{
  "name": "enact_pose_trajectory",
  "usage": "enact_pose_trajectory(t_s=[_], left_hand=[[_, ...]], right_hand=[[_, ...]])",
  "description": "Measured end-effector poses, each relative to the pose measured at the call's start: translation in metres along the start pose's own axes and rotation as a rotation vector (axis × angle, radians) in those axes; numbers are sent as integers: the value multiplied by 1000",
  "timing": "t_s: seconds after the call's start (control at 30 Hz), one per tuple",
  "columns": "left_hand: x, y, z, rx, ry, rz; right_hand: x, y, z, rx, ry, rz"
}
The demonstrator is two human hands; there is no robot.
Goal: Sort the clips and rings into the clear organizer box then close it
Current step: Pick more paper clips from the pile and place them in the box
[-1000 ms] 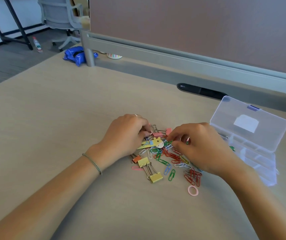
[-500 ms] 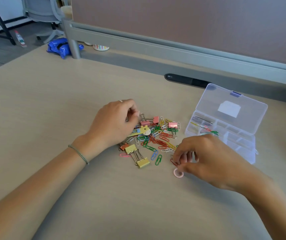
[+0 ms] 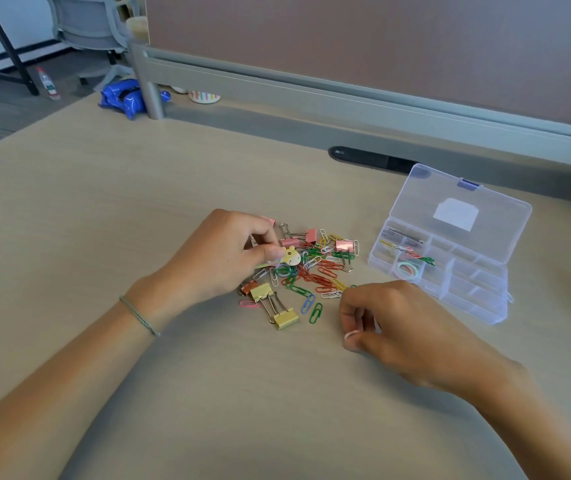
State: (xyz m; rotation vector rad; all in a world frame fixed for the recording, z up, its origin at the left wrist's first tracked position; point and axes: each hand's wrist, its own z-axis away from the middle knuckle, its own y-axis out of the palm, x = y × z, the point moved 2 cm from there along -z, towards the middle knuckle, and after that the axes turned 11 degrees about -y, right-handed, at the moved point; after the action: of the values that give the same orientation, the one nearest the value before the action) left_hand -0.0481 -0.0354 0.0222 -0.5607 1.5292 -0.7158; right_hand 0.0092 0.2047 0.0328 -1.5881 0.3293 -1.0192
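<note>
A heap of coloured paper clips (image 3: 322, 271) and binder clips lies mid-desk, with two yellow binder clips (image 3: 277, 304) at its near edge. My left hand (image 3: 221, 258) rests on the heap's left side, its fingers pinching a yellow giraffe-shaped clip (image 3: 291, 255). My right hand (image 3: 401, 327) sits just right of the heap, thumb and fingers closed on a small pink ring (image 3: 351, 336). The clear organizer box (image 3: 471, 299) stands open to the right, its lid tilted back. One compartment holds several rings (image 3: 408, 270); others hold a few clips.
A grey partition rail (image 3: 346, 98) runs along the desk's far side with a black cable slot (image 3: 370, 159) below it. A blue bag (image 3: 128, 97) and a striped cup (image 3: 204, 95) sit at the far left. An office chair stands beyond.
My right hand pulled back from the middle of the heap to its near right side and picked up the pink ring from the desk. My left hand stayed on the heap.
</note>
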Motion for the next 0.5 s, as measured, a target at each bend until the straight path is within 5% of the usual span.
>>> enact_pose_trajectory(t_s=[0.2, 0.5], left_hand=[[5, 5, -3, 23, -33, -161], [14, 3, -8, -28, -73, -115]], right_hand=[[8, 0, -48, -151, -93, 36], [-1, 9, -69, -141, -139, 116]])
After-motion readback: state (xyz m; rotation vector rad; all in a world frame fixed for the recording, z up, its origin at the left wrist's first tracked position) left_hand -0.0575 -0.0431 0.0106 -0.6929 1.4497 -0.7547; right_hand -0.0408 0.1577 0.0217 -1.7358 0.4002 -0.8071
